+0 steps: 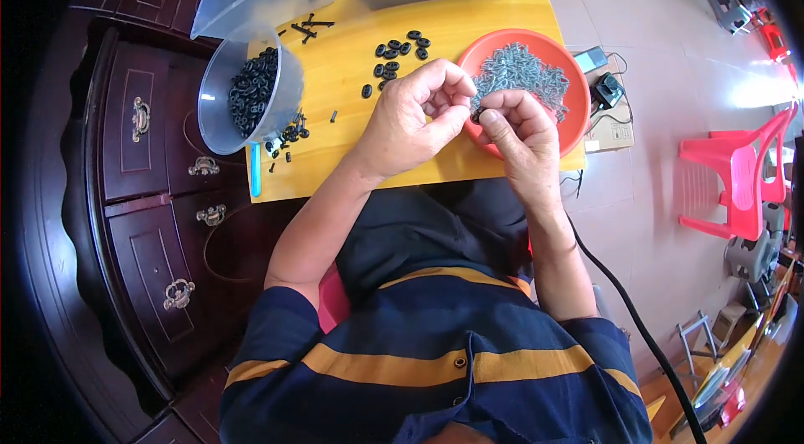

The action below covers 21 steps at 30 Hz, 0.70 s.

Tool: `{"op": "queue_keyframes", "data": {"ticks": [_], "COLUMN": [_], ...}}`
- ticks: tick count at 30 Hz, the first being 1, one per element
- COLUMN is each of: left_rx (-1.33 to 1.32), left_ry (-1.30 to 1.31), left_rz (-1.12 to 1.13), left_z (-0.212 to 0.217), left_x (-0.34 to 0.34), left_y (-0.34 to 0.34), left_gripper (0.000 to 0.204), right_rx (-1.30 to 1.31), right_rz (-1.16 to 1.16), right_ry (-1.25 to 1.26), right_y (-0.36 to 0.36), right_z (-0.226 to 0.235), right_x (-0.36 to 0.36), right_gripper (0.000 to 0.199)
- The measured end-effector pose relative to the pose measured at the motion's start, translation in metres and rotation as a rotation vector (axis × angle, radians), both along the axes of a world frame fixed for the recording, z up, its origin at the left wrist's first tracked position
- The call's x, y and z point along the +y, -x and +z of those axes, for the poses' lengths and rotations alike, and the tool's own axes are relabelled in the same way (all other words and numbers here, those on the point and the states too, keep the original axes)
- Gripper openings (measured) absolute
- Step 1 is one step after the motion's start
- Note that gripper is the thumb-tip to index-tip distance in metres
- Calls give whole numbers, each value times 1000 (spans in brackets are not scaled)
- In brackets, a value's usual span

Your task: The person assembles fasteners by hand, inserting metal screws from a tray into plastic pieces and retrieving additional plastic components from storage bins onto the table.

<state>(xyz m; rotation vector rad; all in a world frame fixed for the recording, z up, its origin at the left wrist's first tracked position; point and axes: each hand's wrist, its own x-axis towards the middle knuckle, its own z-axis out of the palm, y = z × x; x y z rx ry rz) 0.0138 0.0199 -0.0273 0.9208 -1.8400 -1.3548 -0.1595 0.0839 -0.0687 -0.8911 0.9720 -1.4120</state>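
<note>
A yellow table [343, 50] bears an orange basin [579, 88]. Left hand [410, 121]: fingertips curled; any hold cannot be told. Right hand [526, 138]: pinches a small black part [476, 115] over the basin's left edge. Apparent step: two-handed handling; next move likely calls for precise alignment.

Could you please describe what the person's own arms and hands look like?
The left hand and right hand are bare: no gloves, watch or bracelet shows. The forearms are uncovered, below short navy sleeves, each crossed by an orange-yellow band like the stripe across the shirt.
</note>
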Motion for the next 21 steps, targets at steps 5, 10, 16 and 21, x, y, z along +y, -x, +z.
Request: {"op": "queue_keyframes", "data": {"ticks": [5,10,16,21], "left_rx": [-23,-45,-49,-45], "left_ry": [14,24,27,57], "left_rz": [6,9,14,-12], "left_z": [3,5,6,6], "left_x": [1,1,1,0], "left_y": [3,3,3,4], "left_gripper": [15,13,13,12], "right_rx": [19,26,54,133], "right_rz": [-6,5,-17,-43], "right_ry": [20,14,35,48], "right_y": [0,1,0,-1], "right_z": [1,3,-1,-1], "right_x": [0,0,0,2], "right_gripper": [12,12,11,9]}}
